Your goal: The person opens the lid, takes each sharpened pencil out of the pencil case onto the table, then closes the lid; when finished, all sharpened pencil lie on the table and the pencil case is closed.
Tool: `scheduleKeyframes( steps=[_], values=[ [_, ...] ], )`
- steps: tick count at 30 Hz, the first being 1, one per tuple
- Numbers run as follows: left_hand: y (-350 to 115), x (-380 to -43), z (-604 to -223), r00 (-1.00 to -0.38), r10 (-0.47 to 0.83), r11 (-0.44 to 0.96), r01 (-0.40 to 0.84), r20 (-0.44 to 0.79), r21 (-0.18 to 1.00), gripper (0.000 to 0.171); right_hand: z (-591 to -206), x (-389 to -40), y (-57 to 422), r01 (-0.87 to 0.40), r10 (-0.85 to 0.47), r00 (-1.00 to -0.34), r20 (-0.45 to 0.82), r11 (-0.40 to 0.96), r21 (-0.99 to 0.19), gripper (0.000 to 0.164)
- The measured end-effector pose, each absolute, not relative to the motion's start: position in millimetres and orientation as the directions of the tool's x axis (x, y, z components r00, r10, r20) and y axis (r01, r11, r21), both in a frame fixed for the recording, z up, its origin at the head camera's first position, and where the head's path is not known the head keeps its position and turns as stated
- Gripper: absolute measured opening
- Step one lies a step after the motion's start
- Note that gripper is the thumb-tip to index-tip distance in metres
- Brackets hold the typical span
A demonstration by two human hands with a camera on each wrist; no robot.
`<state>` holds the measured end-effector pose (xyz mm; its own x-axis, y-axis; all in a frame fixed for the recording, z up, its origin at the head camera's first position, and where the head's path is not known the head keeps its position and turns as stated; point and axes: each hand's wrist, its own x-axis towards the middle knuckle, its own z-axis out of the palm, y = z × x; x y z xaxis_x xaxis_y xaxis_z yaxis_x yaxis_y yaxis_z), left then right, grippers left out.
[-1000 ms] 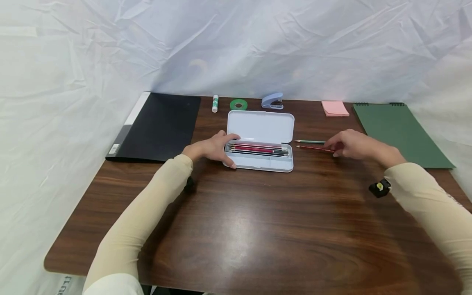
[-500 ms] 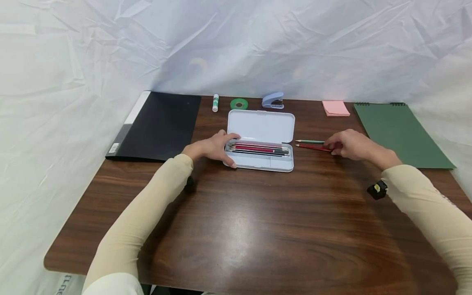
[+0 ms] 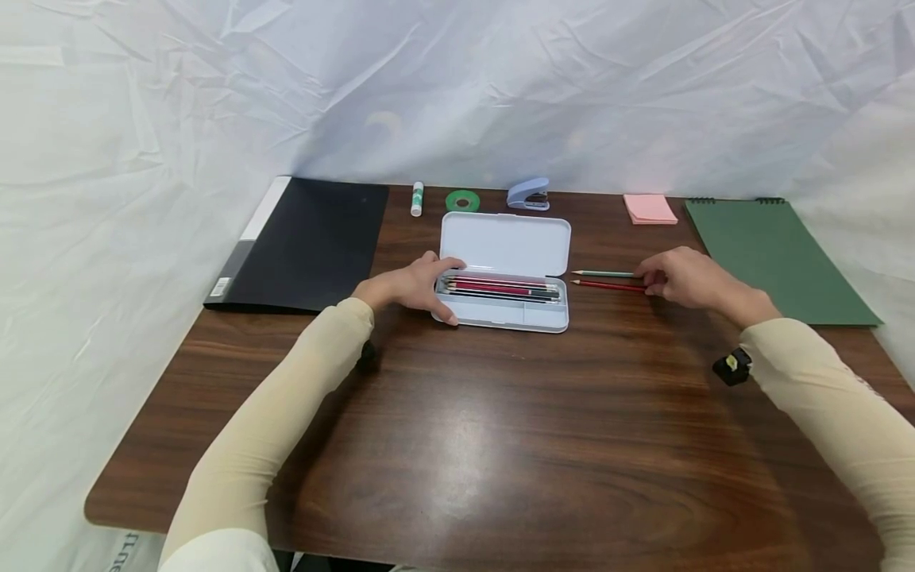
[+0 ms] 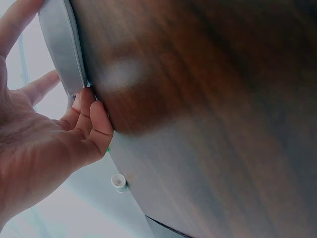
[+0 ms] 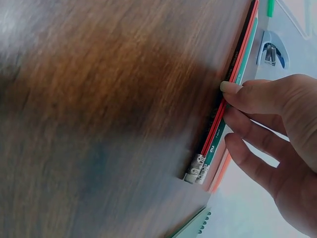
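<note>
In the head view, a white pencil case point(image 3: 503, 322) lies with its lid folded back and several pencils point(image 3: 493, 290) in its tray. My left hand point(image 3: 411, 286) grips the case's left end, thumb at the front edge and fingers around the end. To the right of the case, my right hand point(image 3: 682, 276) pinches a red pencil point(image 3: 608, 285) between thumb and fingers, low over the table. A green pencil point(image 3: 604, 274) lies just behind it, nearly parallel. The right wrist view shows the red-and-black striped pencil point(image 5: 241, 47) beside the green pencil point(image 5: 217, 141), eraser ends together.
A black folder point(image 3: 307, 246) is on the left. Along the back stand a glue stick point(image 3: 418, 199), green tape roll point(image 3: 462, 201), blue stapler point(image 3: 529, 194) and pink sticky notes point(image 3: 649, 209). A green spiral notebook point(image 3: 779, 262) lies right, on the brown table point(image 3: 457, 445).
My right hand has shifted slightly, and the red pencil has turned a little, so it lies more nearly parallel to the green one. My left hand and the case stay put.
</note>
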<state>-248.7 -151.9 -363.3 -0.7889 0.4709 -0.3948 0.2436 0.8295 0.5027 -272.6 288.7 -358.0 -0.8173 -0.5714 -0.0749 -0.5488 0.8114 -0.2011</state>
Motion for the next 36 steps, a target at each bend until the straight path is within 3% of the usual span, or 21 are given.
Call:
scheduleKeyframes(
  steps=[36],
  values=[
    [-153,-250,-365,-0.788,0.473,0.824,0.236,-0.394,0.515,0.098,-360,-283,293,-0.481,-0.496,-0.867,-0.054,0.859,-0.177,0.021]
  ],
)
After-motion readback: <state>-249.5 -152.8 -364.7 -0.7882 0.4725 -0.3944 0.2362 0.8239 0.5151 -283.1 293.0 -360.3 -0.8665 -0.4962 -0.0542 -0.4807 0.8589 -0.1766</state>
